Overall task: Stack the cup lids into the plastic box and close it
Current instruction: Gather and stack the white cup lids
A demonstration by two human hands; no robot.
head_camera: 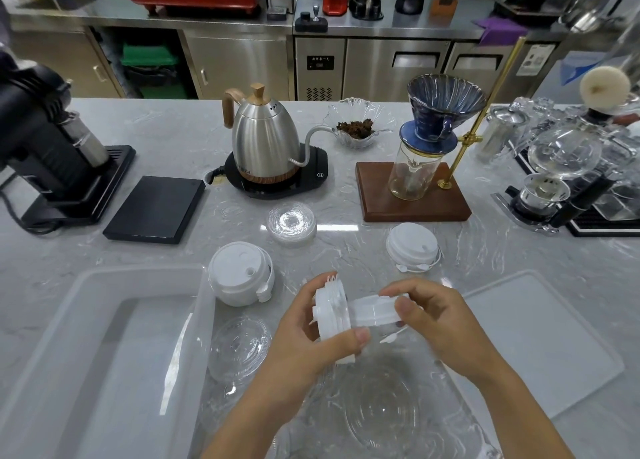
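Note:
My left hand (304, 337) grips a short stack of white cup lids (330, 315) held on edge. My right hand (436, 316) holds a second white lid stack (375, 311), its end pressed against the first. Both stacks hover above the counter. The open translucent plastic box (204, 320) lies at the lower left and looks empty. Its flat lid (540, 348) rests at the right. More lid stacks stand on the counter: white lids (239, 273), white lids (412, 247), clear lids (291, 225), clear lids (239, 349), and clear lids (381, 413) under my wrists.
Behind the lids stand a steel gooseneck kettle (265, 140) on its base, a black scale (156, 207), a black grinder (48, 136), a pour-over dripper stand (415, 192), a glass dish (356, 126) and siphon glassware (561, 168) at the right.

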